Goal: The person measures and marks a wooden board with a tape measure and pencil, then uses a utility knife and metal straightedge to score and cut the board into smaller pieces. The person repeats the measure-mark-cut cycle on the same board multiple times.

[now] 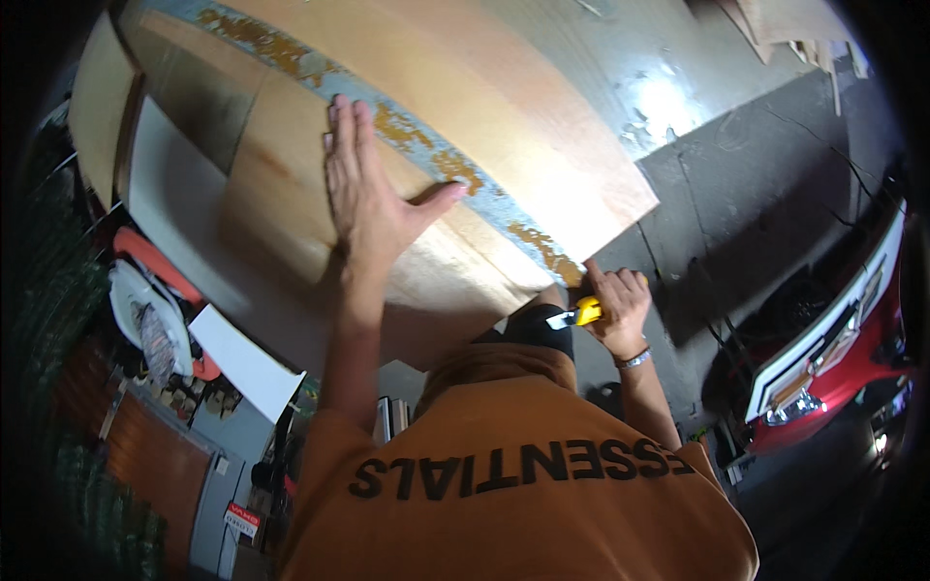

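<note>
A large light-wood panel (523, 107) lies before me, crossed diagonally by a blue-grey strip (387, 97) with ragged yellow-brown patches. My left hand (373, 194) is spread on the panel, palm down, its fingertips and thumb reaching the strip's near edge. At the strip's near right end, my right hand (617, 308) is closed around a yellow-handled tool (587, 311) with a short, wide, shiny metal end. That end points left, off the panel's edge. The right index finger extends to the panel's corner; whether it touches is hard to tell.
At left stand a curved white sheet (174, 184), a red-and-white object (150, 310) and a white board (247, 363). A red vehicle (833, 387) is at right on the grey floor (717, 223). Loose wood pieces (790, 24) lie at the far right.
</note>
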`<state>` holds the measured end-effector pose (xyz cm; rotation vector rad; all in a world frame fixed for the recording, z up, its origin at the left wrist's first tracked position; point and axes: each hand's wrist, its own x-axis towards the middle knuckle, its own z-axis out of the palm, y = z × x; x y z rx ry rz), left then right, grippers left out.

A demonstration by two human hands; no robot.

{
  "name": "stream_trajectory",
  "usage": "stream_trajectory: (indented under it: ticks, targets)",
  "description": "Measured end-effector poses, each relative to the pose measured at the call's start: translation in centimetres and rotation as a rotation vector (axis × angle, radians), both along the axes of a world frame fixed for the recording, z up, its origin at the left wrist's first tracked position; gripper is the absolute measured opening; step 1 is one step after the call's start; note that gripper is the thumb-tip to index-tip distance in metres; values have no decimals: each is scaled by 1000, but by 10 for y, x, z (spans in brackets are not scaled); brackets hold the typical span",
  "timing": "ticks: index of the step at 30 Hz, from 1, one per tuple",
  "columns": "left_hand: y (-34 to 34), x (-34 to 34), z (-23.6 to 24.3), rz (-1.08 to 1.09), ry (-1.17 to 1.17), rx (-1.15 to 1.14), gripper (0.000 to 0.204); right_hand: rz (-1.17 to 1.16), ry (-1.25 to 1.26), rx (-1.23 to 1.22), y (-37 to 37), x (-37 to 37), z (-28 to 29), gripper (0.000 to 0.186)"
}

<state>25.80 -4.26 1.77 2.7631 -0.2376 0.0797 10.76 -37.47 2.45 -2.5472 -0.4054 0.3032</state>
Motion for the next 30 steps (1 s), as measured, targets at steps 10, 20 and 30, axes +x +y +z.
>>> stream_trajectory:
  ticks: [10,20,30]
  targets:
    - [2,-1,-3,-18,-24,-2,131,-16,-33,-5,0,-3,-5,69]
    - [1,-1,-1,-14,-13,6,131,-11,-34,-15,0,-3,-6,68]
    - [0,-1,2,-10,-13,18,129,-216,262,168,-15,-1,10,62]
